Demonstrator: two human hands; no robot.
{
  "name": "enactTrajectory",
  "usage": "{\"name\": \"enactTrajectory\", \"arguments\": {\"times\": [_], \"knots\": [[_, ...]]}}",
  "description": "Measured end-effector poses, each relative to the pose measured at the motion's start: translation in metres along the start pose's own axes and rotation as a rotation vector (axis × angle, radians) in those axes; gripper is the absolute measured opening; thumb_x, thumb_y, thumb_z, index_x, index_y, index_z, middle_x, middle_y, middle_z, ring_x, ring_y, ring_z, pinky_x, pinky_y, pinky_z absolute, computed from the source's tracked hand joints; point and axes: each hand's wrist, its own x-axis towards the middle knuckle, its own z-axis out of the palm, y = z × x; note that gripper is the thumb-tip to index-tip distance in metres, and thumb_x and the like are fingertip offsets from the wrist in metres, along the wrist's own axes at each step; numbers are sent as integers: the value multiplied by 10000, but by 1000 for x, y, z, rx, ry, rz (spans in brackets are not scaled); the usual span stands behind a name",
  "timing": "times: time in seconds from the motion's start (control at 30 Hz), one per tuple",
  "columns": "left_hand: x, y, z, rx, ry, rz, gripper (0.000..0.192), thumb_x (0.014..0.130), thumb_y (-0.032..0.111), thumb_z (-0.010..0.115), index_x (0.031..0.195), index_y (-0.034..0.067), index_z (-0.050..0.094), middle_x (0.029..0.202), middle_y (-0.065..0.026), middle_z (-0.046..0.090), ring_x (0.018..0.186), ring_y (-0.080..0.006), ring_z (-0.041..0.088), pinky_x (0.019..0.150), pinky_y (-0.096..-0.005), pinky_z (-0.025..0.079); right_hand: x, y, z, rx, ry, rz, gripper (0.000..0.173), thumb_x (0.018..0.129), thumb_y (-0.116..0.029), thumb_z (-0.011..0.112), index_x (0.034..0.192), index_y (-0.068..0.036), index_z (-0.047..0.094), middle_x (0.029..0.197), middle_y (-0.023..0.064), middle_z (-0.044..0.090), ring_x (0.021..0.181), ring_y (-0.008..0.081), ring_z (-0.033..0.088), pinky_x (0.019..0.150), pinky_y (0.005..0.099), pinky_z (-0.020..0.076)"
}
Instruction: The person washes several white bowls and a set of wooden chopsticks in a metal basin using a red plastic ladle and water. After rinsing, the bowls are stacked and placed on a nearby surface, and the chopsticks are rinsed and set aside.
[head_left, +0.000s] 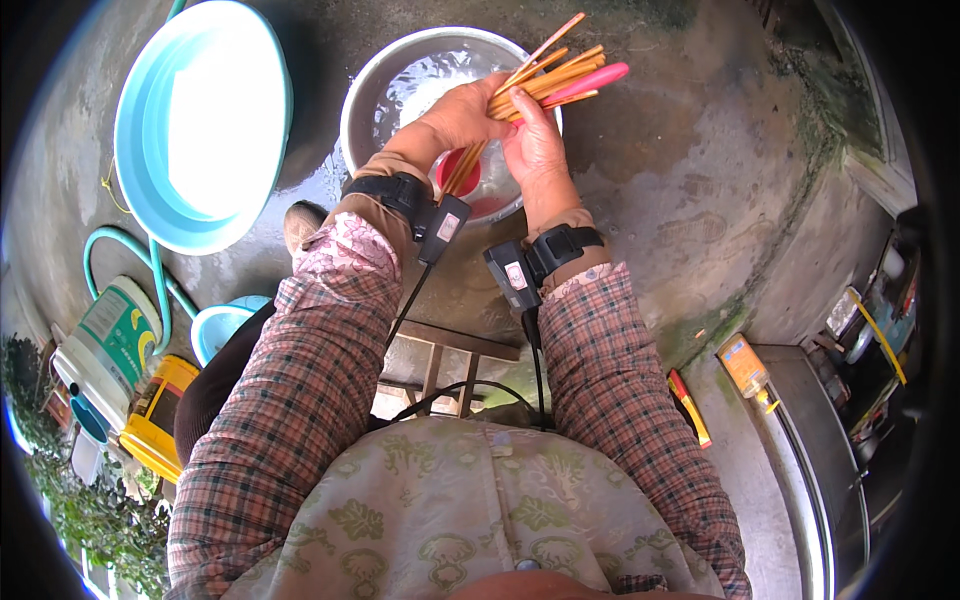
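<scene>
A bundle of wooden chopsticks (551, 84) is gripped between both hands over the far right side of a metal basin (358, 105) of water. My left hand (466, 112) wraps the bundle from the left. My right hand (536, 146) holds it from below, its thumb pressed along the sticks. A pink handle (604, 76) sticks out to the right among them; its other end is hidden by the hands. The chopsticks' lower ends slant down towards my left wrist. Behind them, in the basin, is a round red object (459, 172), partly covered.
A large light-blue plastic tub (142, 142) stands left, beside a green hose (112, 234). Nearer are a small blue basin (210, 330), a white-and-green bucket (112, 337) and a yellow bucket (139, 435). A wooden stool (457, 340) is below my arms. At right lies a yellow bottle (742, 366).
</scene>
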Motion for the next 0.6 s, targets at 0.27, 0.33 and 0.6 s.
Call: {"name": "enactTrajectory", "arguments": {"times": [0.27,0.33,0.6], "knots": [[2,-13,-25,-55,12,-115,389,742,155,706,1105,62,603,913,-86,666,876,-168,611,822,-297,462,-15,-3,8,-140,134,106,287,895,-127,588,1165,-61,517,1120,70,576,950,193,587,813,334,461],[5,-19,-26,168,247,-142,358,743,182,690,1083,104,608,889,-112,673,872,-261,632,792,-322,480,-17,2,2,-274,186,33,183,910,-123,565,1076,-47,542,966,63,629,788,168,618,709,303,489],[-5,-41,15,725,307,-219,405,773,257,630,1167,206,552,1047,-101,634,1020,-274,590,882,-415,437,-30,24,-12,-716,619,-62,189,882,-187,563,924,-3,546,846,85,620,719,163,606,682,272,490]]}}
